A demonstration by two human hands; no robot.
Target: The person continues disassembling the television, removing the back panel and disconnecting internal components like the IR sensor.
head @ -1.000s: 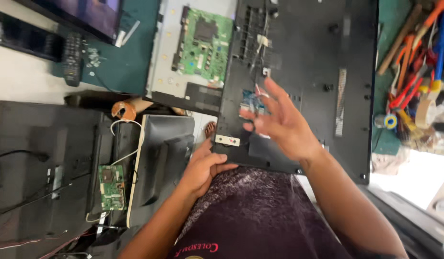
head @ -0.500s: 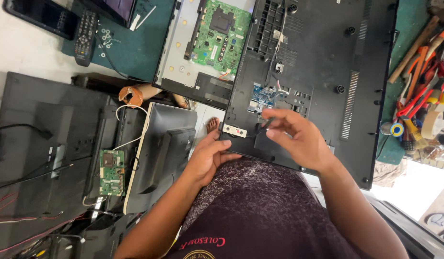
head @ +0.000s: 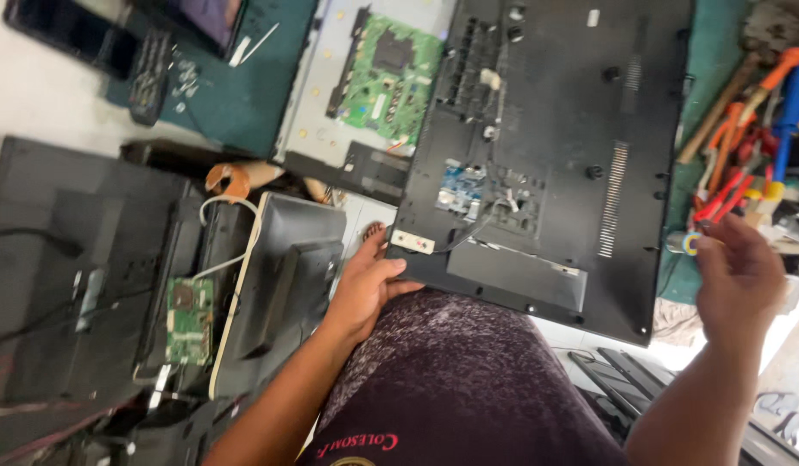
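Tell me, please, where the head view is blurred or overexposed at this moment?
Head view: the right hand is smeared by motion blur, as are the tools at the right edge; the left hand on the black panel is sharper. Bottom right, a patch of floor is blown out to white; the green board is evenly lit and readable.

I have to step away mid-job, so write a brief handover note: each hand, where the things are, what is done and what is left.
Left hand: open, resting on the near left corner of the black back panel.
Right hand: empty, fingers loosely curled, off the panel's right edge beside the pile of hand tools.
Panel lies across the lap; small blue board and its wires are exposed.
Done: cannot tell.
Left: blue board is not lifted out.
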